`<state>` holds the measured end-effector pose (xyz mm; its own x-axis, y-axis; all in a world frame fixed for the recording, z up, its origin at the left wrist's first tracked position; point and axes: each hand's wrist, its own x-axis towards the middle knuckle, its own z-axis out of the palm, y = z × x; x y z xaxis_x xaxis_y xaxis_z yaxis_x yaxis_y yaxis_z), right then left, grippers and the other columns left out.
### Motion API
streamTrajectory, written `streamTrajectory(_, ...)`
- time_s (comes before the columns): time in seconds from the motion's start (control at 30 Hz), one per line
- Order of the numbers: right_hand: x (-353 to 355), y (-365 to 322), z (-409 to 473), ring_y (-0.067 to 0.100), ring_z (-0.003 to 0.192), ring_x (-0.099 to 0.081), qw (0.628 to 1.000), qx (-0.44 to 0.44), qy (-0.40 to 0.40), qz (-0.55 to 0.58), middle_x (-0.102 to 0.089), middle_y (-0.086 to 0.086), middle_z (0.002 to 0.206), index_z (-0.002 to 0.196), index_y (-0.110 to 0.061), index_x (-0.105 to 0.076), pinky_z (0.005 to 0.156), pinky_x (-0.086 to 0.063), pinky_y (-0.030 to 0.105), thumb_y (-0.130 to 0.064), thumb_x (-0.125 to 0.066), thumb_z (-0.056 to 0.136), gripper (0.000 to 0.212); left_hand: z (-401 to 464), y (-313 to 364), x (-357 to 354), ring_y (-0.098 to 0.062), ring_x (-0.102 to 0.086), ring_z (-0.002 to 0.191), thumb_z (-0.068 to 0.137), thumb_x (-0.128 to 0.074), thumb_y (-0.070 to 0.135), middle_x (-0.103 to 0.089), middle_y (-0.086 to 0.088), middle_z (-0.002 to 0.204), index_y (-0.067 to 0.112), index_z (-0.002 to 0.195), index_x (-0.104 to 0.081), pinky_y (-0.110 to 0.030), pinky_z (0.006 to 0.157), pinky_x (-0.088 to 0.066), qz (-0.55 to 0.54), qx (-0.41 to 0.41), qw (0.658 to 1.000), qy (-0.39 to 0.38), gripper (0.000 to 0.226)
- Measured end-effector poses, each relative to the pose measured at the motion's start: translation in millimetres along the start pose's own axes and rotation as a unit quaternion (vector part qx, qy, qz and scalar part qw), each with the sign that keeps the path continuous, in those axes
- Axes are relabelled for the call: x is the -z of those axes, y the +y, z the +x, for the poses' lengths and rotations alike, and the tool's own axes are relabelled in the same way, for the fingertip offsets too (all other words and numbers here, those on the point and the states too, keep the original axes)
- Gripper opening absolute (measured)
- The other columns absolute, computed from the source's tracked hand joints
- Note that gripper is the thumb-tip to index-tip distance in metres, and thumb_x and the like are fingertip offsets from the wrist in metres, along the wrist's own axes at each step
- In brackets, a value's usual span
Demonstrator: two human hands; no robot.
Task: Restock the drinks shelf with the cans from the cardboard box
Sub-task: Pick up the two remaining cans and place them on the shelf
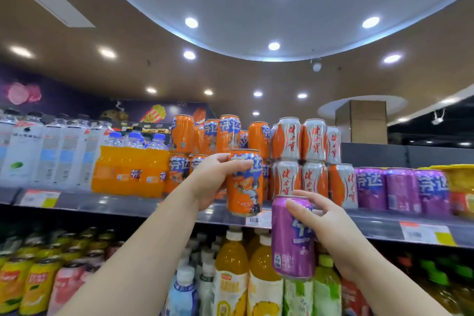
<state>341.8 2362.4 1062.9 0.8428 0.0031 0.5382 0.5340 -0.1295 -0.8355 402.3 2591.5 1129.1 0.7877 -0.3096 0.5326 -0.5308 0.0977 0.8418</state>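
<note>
Fingers of the left hand point(214, 179) were curled round an orange can point(245, 183), held upright at the front edge of the top shelf point(123, 204), just before the stacked orange cans point(202, 136). A purple can point(292, 237) was gripped near its top by the right hand point(325, 226), lower, in front of the shelf edge. Silver cans point(305, 159) and purple cans point(400, 190) stood on the shelf to the right.
</note>
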Motion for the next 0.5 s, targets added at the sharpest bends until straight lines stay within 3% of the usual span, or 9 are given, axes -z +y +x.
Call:
streamTrajectory(0.17, 5.9, -6.4, 20.3, 0.017, 0.087, -0.075, 0.999, 0.035, -0.010, -0.025, -0.077, -0.003, 0.096, 0.123, -0.032, -0.059, 0.061, -0.058, 0.025, -0.058, -0.081, 0.054, 0.077, 9.2, -9.5, 3.0, -0.020, -0.073, 0.094, 0.068, -0.084, 0.037, -0.076, 0.000, 0.103, 0.023, 0.113, -0.062, -0.044, 0.081, -0.058, 0.030, -0.030, 0.999, -0.015, 0.052)
streamTrajectory(0.33, 28.5, -8.0, 30.8, 0.013, 0.090, -0.074, 0.997, 0.037, 0.027, -0.061, -0.077, -0.002, 0.101, 0.121, -0.027, -0.063, 0.065, -0.056, 0.021, -0.061, -0.078, 0.057, 0.073, 18.5, -21.9, -23.2, -0.020, -0.074, 0.089, 0.057, -0.085, 0.041, -0.077, -0.001, 0.099, 0.023, 0.110, -0.066, -0.043, 0.078, -0.057, 0.016, -0.048, 0.999, -0.021, 0.060)
streamTrajectory(0.43, 51.4, -6.3, 33.1, 0.013, 0.091, -0.074, 0.995, 0.030, 0.053, -0.074, -0.077, -0.002, 0.100, 0.116, -0.027, -0.066, 0.068, -0.057, 0.024, -0.062, -0.078, 0.056, 0.071, 25.7, -32.4, -51.3, -0.018, -0.075, 0.084, 0.053, -0.085, 0.041, -0.078, -0.001, 0.095, 0.023, 0.105, -0.067, -0.037, 0.068, -0.058, 0.000, -0.044, 0.999, -0.030, 0.058)
streamTrajectory(0.5, 70.4, -5.1, 32.6, 0.012, 0.088, -0.074, 0.994, 0.030, 0.075, -0.077, -0.077, -0.003, 0.098, 0.114, -0.026, -0.067, 0.064, -0.056, 0.020, -0.062, -0.078, 0.055, 0.070, 32.0, -39.7, -71.6, -0.019, -0.075, 0.084, 0.050, -0.086, 0.042, -0.078, -0.002, 0.095, 0.022, 0.104, -0.069, -0.035, 0.066, -0.059, -0.007, -0.037, 0.999, -0.036, 0.060)
